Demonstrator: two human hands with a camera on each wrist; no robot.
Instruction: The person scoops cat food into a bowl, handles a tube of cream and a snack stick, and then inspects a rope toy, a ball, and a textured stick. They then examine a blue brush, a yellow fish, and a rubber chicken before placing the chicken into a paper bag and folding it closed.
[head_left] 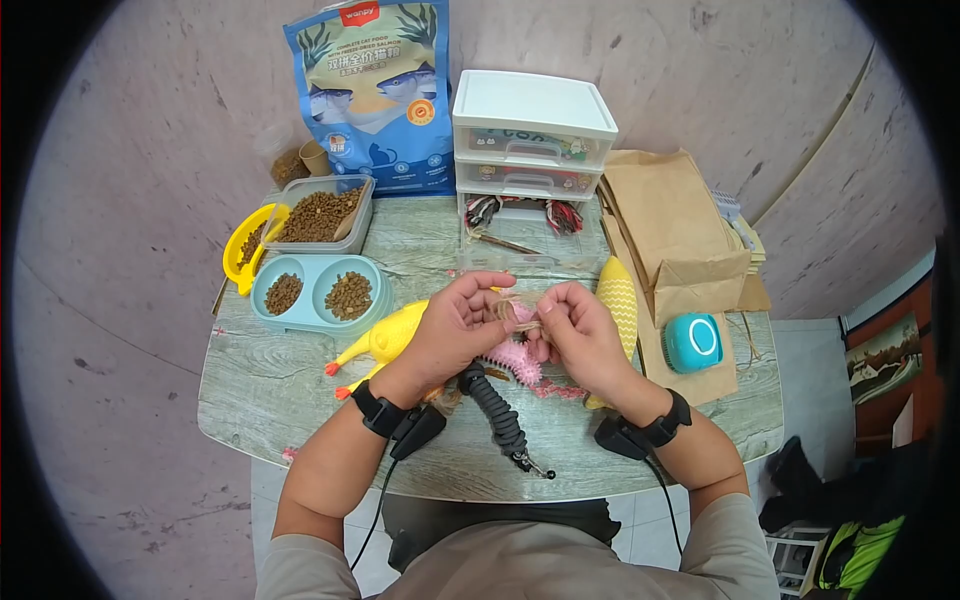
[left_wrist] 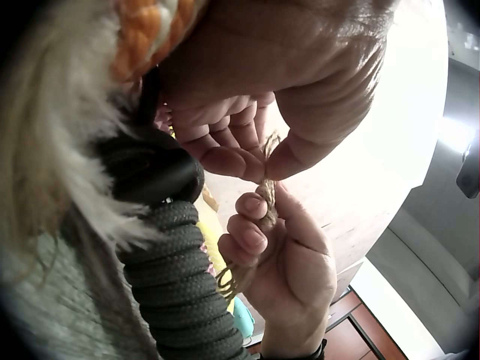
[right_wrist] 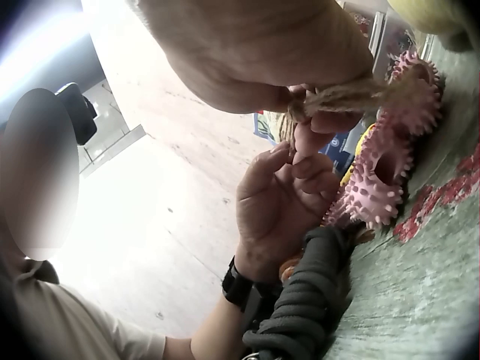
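Observation:
Over the middle of the table, a bundle of thin brown twine [head_left: 522,326] runs between the two hands. My left hand [head_left: 455,328] pinches one part of it between thumb and fingers, as the left wrist view shows. Close by, the right hand [head_left: 585,335] grips the twine [left_wrist: 267,201] with curled fingers, and a twisted length [right_wrist: 341,97] trails from it. Beneath the hands lies a pink spiky toy [right_wrist: 373,187], partly covered by them in the head view. A dark grey coiled rope leash [head_left: 495,412] lies nearer the body, beside the left wrist.
A yellow chicken toy [head_left: 392,335] lies left, a yellow patterned toy [head_left: 618,300] right. Behind stand a blue double bowl [head_left: 320,320], a kibble tub [head_left: 358,228], a food bag [head_left: 375,100] and drawers [head_left: 535,100]. Paper bags [head_left: 670,220] and a teal brush [head_left: 692,343] lie right.

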